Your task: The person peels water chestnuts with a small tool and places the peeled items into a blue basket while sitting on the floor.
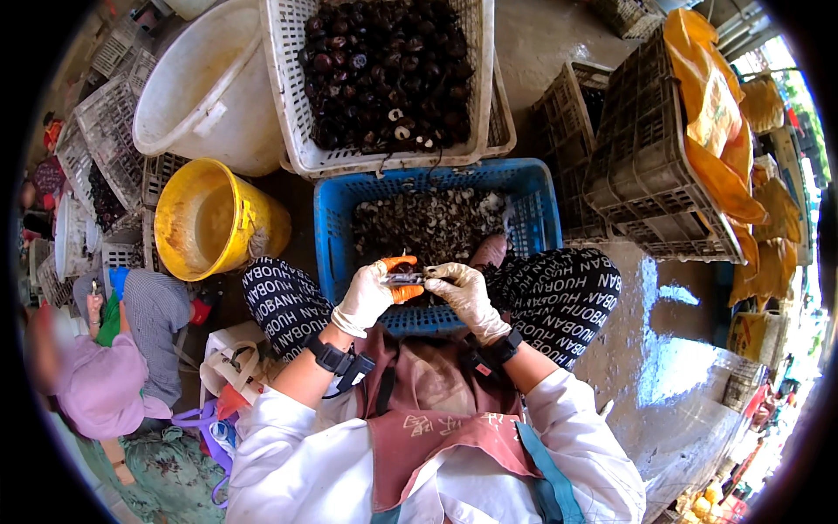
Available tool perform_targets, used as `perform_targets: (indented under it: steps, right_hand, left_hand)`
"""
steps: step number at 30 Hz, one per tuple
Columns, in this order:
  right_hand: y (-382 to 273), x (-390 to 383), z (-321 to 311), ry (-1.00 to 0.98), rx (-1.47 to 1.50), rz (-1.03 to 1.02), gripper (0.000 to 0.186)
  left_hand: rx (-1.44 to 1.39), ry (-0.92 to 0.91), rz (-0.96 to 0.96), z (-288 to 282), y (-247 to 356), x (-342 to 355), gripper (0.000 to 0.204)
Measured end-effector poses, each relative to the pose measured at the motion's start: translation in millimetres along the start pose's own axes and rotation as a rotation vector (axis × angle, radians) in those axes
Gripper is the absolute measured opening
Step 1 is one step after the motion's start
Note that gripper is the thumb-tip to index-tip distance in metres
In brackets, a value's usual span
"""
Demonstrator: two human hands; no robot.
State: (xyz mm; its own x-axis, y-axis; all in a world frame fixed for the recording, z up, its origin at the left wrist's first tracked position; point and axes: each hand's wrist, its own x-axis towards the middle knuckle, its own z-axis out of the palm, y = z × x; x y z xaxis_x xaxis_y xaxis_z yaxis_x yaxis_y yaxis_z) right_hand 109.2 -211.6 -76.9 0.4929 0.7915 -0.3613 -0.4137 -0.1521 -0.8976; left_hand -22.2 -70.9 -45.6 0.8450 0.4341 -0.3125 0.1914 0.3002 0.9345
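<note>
Two hands (417,293) grip one knife (404,279).

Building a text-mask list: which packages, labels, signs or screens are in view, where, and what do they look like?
Orange-yellow sacks: draped over the dark crates at upper right, crumpled.
Yellow printed sack: right edge, lower down, upright.
Lettered trousers: on both knees, black with white print.
Apron: on the lap, maroon with faint pale marks.
Wrist devices: both wrists, black; no lit screen discernible.

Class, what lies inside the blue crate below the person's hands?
The blue crate holds a heap of pale and dark peelings. Its floor is covered; the hands hide the near part.
</note>
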Motion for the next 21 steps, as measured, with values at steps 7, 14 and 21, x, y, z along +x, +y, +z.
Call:
perform_targets:
  steps: [7, 14, 21]
  right_hand:
    - [11.8, 6.9, -15.6, 0.127, -0.28, -0.068, 0.016]
    - [4.6, -0.3, 2.0, 0.014, 0.092, -0.055, 0.012]
    - [23.8, 16.9, -33.7, 0.24, -0.119, 0.056, 0.01]
  left_hand:
    - [-0.174, 0.045, -0.313, -0.7, -2.1, -11.3, 0.043]
    - [-0.233, 0.05, -0.248, -0.7, 19.3, -8.7, 0.04]
    - [-0.207, -0.019, -0.26, 2.4, 17.7, -14.0, 0.038]
